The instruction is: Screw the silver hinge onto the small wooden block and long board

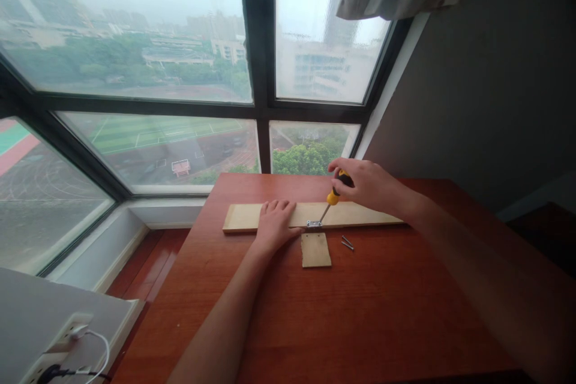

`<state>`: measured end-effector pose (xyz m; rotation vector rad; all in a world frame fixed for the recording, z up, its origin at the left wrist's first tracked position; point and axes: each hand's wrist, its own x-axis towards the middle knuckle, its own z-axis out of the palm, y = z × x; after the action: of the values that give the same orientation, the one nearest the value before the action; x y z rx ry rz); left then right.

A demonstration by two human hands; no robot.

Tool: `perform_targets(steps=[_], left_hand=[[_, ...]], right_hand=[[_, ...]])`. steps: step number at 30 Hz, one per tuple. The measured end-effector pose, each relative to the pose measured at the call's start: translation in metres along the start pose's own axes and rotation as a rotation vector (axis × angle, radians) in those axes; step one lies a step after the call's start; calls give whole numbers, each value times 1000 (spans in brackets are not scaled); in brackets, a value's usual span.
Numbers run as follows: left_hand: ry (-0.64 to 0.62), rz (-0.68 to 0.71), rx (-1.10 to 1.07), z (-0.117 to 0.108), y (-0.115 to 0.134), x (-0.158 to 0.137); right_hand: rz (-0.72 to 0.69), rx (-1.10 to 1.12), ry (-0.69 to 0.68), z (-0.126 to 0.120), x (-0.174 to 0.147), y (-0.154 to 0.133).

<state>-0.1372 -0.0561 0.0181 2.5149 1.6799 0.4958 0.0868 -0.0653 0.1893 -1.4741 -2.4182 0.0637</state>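
Note:
My right hand (355, 177) is closed round the yellow and black handle of a screwdriver (332, 197). The tool leans, its shaft running down to the right end of a small metal hinge (314, 224) at the near edge of a long pale wooden board (360, 214). Across the board's left part lies my left hand (276, 223), fingers stretched out flat and thumb reaching towards the hinge. Just below the hinge is a small square wooden piece (315, 251) with two dark holes along its top edge. Whether the hinge joins it is too small to tell.
Two loose screws (347, 243) lie right of the square piece on the reddish-brown table (360, 318). Large windows with a dark frame (263, 114) rise behind the table. A wall socket with a white plug (80, 331) and cables is at lower left.

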Motion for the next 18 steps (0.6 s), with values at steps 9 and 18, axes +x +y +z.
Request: perform_targets(steps=[9,18], left_hand=[[15,10,8,1,-1,0],[8,1,-2,1,-1,0]], right_hand=[[93,-153,39,-2,-3,-4],[-102,127,-54,0,-3,-3]])
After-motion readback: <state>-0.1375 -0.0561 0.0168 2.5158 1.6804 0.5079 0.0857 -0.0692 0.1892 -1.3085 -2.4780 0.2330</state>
